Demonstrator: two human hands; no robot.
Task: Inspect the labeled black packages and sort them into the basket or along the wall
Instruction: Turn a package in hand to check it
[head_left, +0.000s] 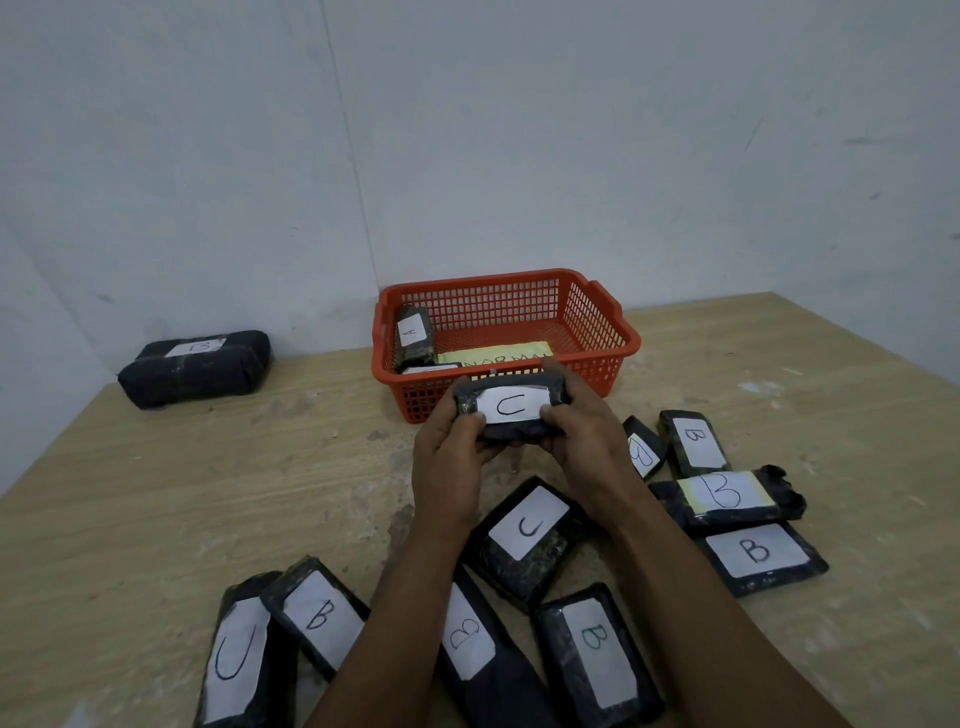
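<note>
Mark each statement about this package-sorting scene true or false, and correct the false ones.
1. Both hands hold a package labelled C. True: the left hand and right hand grip its ends.
2. The basket is blue. False: it is red-orange.
3. A package labelled A stands inside the basket. True.
4. The package by the wall lies inside the basket. False: it sits on the table, left of the basket.

Bare sorting corner, likely storeroom or makeshift workspace: scuffed wooden table (208, 493) at 6 o'clock, plain pale walls (571, 130) meeting at 12, red plastic basket (597, 358) against them.
</note>
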